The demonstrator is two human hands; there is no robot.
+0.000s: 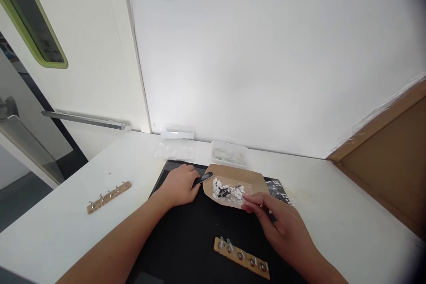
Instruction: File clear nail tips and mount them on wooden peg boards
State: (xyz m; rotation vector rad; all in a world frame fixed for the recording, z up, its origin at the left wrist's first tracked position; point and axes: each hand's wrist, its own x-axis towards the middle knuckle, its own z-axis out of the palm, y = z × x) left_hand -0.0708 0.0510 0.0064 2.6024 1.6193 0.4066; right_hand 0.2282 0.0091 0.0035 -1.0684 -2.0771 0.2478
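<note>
My left hand point(179, 185) rests on the black mat point(186, 230), fingers curled round a black, flat tool with a rounded tip point(207, 176); its exact kind cannot be told. The tip reaches the left edge of a brown paper tray point(248, 171). Small white pieces point(229, 191) and some black bits lie heaped in the tray. Over the tray's right side, my right hand point(276, 217) has thumb and forefinger pinched together at the heap; whatever is between them is too small to make out. Below it lies a wooden strip point(242, 258) with clear nail-like tips on metal posts.
Another wooden strip with metal posts point(109, 197) lies on the white table point(66, 226) at left. Against the wall stand an opened clear plastic case point(176, 144) and a clear box of translucent pieces point(229, 154). A black-and-white patterned sheet point(278, 190) shows behind my right hand.
</note>
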